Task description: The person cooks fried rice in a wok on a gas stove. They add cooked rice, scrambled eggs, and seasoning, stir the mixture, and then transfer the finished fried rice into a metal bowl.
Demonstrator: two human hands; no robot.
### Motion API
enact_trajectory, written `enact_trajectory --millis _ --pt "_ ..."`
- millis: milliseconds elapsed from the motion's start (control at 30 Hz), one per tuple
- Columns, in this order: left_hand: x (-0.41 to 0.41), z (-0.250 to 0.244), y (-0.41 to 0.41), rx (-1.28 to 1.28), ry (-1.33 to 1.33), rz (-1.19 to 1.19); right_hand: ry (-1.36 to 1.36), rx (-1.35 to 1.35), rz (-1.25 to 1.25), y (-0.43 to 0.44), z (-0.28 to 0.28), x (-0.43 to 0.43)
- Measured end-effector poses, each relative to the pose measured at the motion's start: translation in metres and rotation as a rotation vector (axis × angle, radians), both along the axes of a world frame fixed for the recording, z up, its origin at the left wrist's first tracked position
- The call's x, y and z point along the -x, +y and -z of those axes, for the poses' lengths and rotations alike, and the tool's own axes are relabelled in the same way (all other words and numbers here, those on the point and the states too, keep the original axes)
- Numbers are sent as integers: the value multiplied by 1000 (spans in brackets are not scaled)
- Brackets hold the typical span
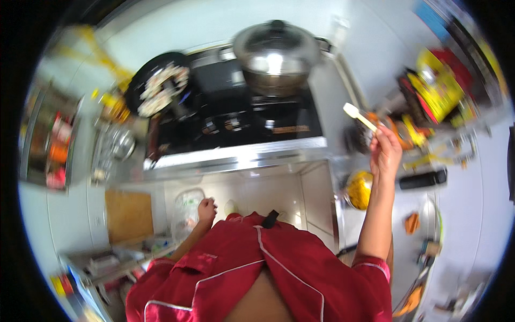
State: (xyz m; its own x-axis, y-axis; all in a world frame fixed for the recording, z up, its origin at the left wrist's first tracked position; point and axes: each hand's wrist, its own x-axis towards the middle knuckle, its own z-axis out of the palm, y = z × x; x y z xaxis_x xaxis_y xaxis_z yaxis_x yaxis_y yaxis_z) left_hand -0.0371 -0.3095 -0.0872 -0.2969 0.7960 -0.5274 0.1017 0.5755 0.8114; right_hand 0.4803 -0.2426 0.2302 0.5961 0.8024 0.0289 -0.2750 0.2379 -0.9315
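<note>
Held up at the right, my right hand [386, 151] grips the handle of a small pale spoon [361, 116], its bowl pointing up and left. Beside that forearm stands a bowl of yellow food [360, 190]. My left hand [207, 209] hangs low in front of my body, fingers partly curled, with no object visible in it. On the black gas hob [225, 137], a black frying pan [136, 86] holds pale food pieces [155, 102] and a dark utensil. A large steel pot [273, 76] with a lid stands on the right burner.
Bottles [114, 106] and glass jars [122, 144] stand left of the hob. Yellow packets [440, 94] and condiments crowd the right corner. A black oblong object [423, 179] lies on the right counter. A wooden board [128, 217] stands at lower left, near a plastic-lined bin [187, 205].
</note>
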Motion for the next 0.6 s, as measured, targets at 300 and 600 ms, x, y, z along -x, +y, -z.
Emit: enact_trajectory --millis 300,600 --pt "50 15 -21 -4 -35 -265 -31 -175 -542 167 -31 262" --pt "147 53 -70 96 -88 -641 -372 -116 -636 282 -5 428"
